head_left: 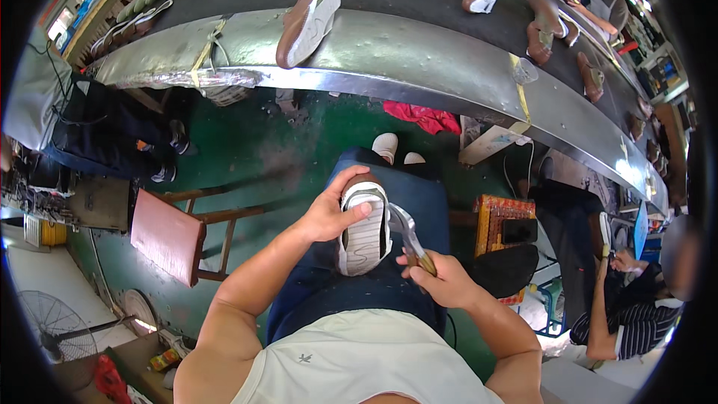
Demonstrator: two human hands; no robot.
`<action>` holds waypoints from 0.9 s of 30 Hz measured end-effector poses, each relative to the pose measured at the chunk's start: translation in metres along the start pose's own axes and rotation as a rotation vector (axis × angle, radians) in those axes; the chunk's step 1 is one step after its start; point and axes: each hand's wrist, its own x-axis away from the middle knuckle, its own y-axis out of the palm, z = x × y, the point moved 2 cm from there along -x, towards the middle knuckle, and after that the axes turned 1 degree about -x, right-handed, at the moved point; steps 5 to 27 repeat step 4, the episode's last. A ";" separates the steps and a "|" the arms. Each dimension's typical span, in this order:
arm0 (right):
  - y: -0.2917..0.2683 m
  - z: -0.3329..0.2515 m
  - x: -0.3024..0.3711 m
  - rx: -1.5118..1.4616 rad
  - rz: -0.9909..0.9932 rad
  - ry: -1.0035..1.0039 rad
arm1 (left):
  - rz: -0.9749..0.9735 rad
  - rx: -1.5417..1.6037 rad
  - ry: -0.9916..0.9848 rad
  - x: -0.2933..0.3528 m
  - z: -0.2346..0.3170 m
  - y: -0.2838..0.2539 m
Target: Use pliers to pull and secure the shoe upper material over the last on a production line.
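Observation:
Sole up above my lap, a brown shoe upper with a pale, ridged bottom (pixel 365 236) is held by my left hand (pixel 334 211). My left fingers wrap round its toe end and the thumb presses on the sole side. My right hand (pixel 443 278) is closed round the handles of metal pincers (pixel 407 230). The curved jaws of the pincers lie at the right edge of the shoe; whether they bite on the material cannot be made out.
Ahead runs a metal-edged conveyor (pixel 419 49) with a brown shoe (pixel 308 28) on its near edge and several others farther back. A pink-topped stool (pixel 168 236) stands left. To the right, a black phone (pixel 519 231) rests on an orange woven seat (pixel 486 228). Co-workers are on both sides.

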 end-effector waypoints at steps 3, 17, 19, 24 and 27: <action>0.014 0.002 -0.023 -0.181 -0.090 0.024 | -0.037 -0.022 -0.017 0.008 0.002 -0.004; 0.018 0.006 -0.031 -0.244 -0.123 -0.019 | -0.029 -0.020 -0.017 0.011 0.002 -0.008; 0.018 0.006 -0.031 -0.244 -0.123 -0.019 | -0.029 -0.020 -0.017 0.011 0.002 -0.008; 0.018 0.006 -0.031 -0.244 -0.123 -0.019 | -0.029 -0.020 -0.017 0.011 0.002 -0.008; 0.018 0.006 -0.031 -0.244 -0.123 -0.019 | -0.029 -0.020 -0.017 0.011 0.002 -0.008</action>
